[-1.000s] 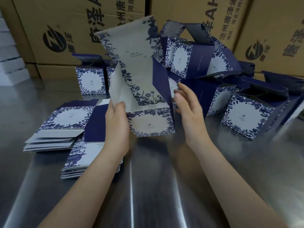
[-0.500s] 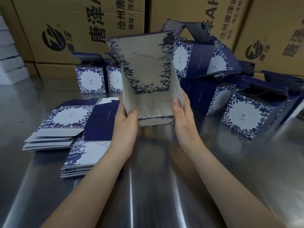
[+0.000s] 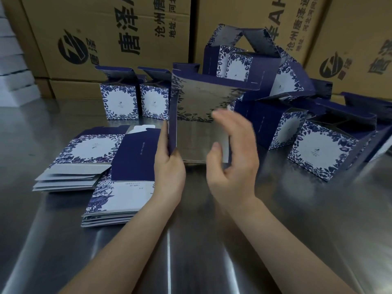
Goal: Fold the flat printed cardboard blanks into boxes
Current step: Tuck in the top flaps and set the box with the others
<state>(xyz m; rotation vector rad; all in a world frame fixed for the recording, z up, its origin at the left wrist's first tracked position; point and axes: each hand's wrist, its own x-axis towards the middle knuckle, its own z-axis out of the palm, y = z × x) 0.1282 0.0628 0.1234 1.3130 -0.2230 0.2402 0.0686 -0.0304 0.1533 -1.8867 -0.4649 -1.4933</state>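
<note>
**Entry: half-formed blank held upright at mid-table**

A half-opened cardboard blank (image 3: pixel 201 115) is observed upright near the middle of the table (image 3: pixel 201 247). Whether its lower edge touches the surface cannot be told. A dull grey, uncoated inner face is turned toward the camera. A navy side panel is seen along its left, a blue floral print across the upper panel, and a navy tuck flap at the top. The print is smeared by blur.

The left grip (image 3: pixel 169 172) is clenched on the blank's navy left edge, thumb in front and fingers behind. The right grip (image 3: pixel 235 164) is released, with fingers straight and together, palm turned left, in front of the blank's right edge. It is blurred, so contact with the card cannot be told.

The table is brushed steel, glossy and streaked with reflections.

Two stacks of flat blanks are noted toward the left edge: a left stack (image 3: pixel 80 158) with a white floral-bordered face up, and a near stack (image 3: pixel 123 187) topped by a matt navy panel, just beside the left grip.

Two folded boxes (image 3: pixel 119 101) stand side by side toward the far edge, lids open. A loose pile of folded boxes (image 3: pixel 318 149) is noted toward the far right corner, several tilted.

Brown corrugated cartons (image 3: pixel 118 28) with black printed characters are stacked behind the table.
</note>
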